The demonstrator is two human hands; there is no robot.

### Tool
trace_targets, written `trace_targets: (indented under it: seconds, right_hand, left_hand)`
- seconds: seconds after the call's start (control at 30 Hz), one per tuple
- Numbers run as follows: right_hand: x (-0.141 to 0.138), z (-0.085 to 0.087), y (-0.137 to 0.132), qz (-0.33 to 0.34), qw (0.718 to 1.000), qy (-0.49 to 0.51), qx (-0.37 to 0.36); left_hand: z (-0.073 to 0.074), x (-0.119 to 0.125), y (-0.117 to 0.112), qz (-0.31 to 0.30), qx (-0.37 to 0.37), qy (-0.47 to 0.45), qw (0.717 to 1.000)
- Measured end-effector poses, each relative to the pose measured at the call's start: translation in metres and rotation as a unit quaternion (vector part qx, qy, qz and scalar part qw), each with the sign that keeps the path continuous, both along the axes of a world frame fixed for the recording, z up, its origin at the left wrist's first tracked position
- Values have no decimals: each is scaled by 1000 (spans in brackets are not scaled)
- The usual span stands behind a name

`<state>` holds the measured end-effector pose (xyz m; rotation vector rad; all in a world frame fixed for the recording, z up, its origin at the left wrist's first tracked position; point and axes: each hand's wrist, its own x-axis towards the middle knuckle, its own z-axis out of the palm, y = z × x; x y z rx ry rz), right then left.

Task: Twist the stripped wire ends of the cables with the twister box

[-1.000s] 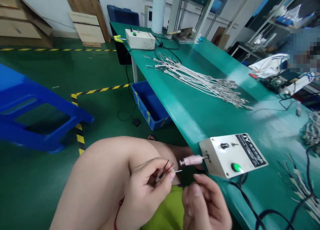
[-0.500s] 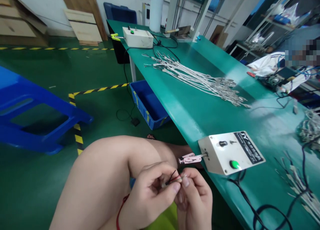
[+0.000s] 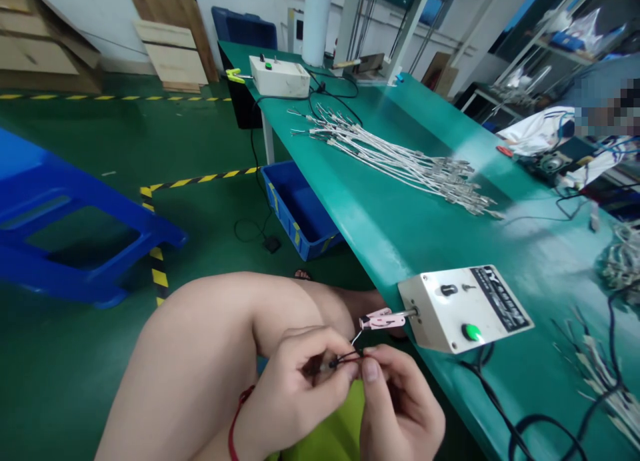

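Note:
Over my lap, my left hand (image 3: pixel 300 387) is closed around a cable end; thin wires (image 3: pixel 347 357), black and red, come out between its thumb and forefinger. My right hand (image 3: pixel 400 401) pinches the tips of these wires. One white strand sticks up toward a pink clip (image 3: pixel 383 319), which does not appear to hold it. The clip sits on a metal shaft of a white box (image 3: pixel 435 314) with a black knob, a toggle switch and a lit green button, at the table's edge. Most of the cable is hidden in my left hand.
White cables (image 3: pixel 400 157) lie in a bundle on the green table (image 3: pixel 365 207), with more cables (image 3: pixel 605 374) at right. A second white box (image 3: pixel 280 77) stands at the far end. On the floor are a blue bin (image 3: pixel 305 247) and a blue stool (image 3: pixel 90 227). A person (image 3: pixel 600 81) works across the table.
My right hand has moved slightly right and down, away from my left. The black and red wires now stretch between the hands, and the white strand has come into view.

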<state>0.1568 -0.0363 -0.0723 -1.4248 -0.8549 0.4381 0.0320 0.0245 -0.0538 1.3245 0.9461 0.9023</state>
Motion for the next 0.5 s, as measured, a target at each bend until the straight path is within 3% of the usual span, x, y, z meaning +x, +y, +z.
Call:
trace_targets:
  seconds: [0.23,0.5]
  right_hand:
    - [4,-6,2,32,995,71,-60]
    - [0,-4,9,70,977,184,-76]
  left_hand:
    - [-9,1,0,7,-56,-63,996]
    - [-9,6,2,6,-147,-128,981]
